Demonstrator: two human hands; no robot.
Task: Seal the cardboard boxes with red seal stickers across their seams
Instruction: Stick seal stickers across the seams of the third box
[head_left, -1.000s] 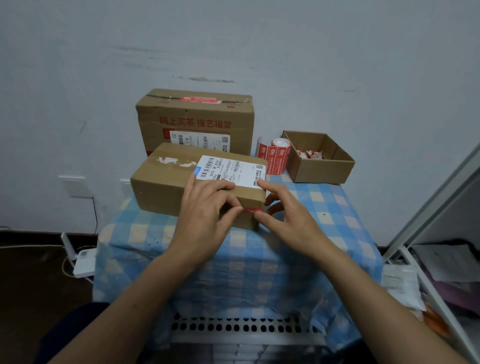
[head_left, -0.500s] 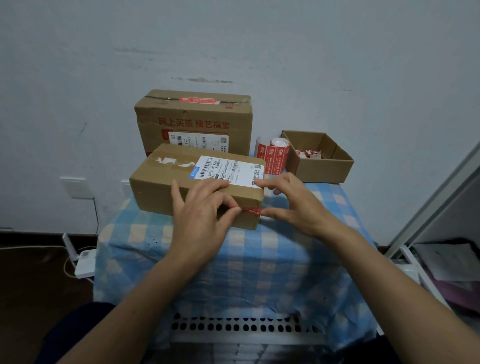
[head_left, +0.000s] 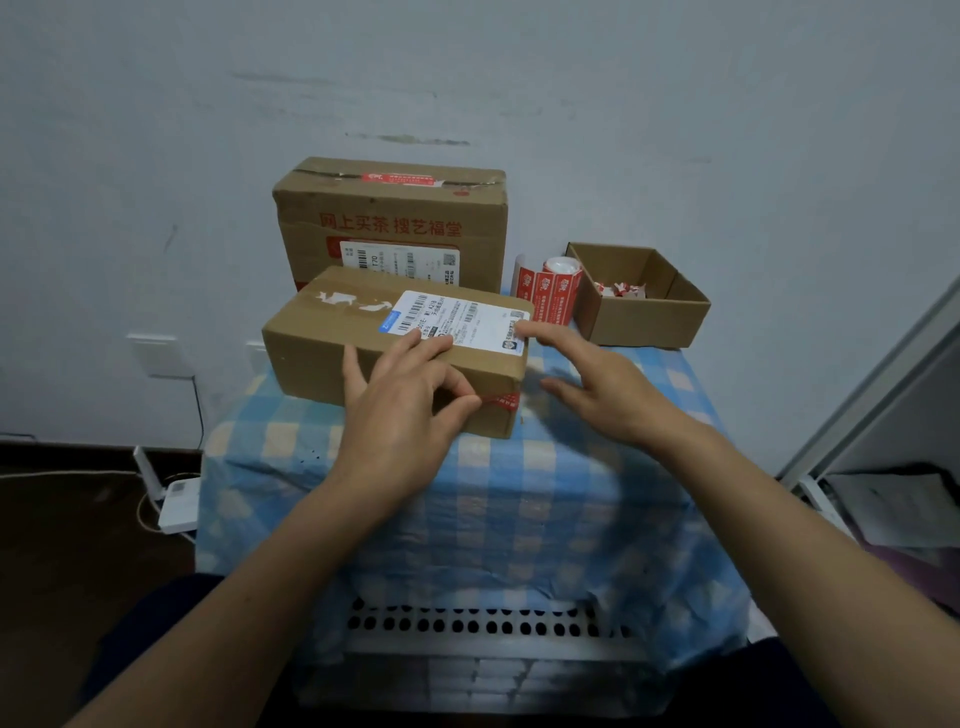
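A flat cardboard box (head_left: 322, 353) with a white shipping label lies on the checked tablecloth (head_left: 519, 509). A red seal sticker (head_left: 501, 400) sits on its front face near the right corner. My left hand (head_left: 410, 400) rests on the box's front, thumb tip pressing the sticker's left end. My right hand (head_left: 597, 384) hovers at the box's right end, fingers spread, index tip at the label's corner. Behind stands a larger box (head_left: 389, 218) with a red sticker on its top seam.
A roll of red seal stickers (head_left: 550, 286) stands right of the big box. An open small carton (head_left: 644, 312) with scraps sits at the back right. A wall lies close behind. A white device and cables (head_left: 176, 504) lie on the floor at left.
My right hand has let go of the sticker's right end and opened, lifting off the box's side. My left hand stays pressed on the front face.
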